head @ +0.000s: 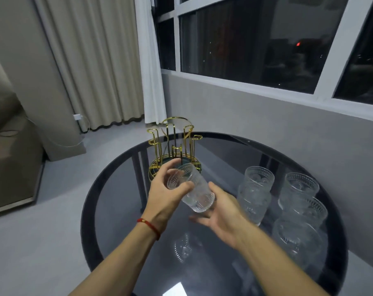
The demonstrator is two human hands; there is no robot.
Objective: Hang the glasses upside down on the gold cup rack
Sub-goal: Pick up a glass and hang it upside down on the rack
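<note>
Glasses are the business here: one clear ribbed drinking glass is held in the air above the round dark glass surface, tilted on its side, just in front of the gold wire cup rack. Every prong of that rack looks bare, so this appears to be the first glass on its way.

The left hand grips the glass at its upper, far end, fingers curled round it and thumb across. The right hand lies against the lower end, fingers spread wide and loose, more a prop than a grip. Both forearms reach forward from the bottom of the view; a red cord bracelet sits on the left wrist.

The step in hand seems to be turning the glass over. Next, its mouth must face down and be lowered over a prong. Five more clear ribbed glasses wait at the right, some of them stacked.
</note>
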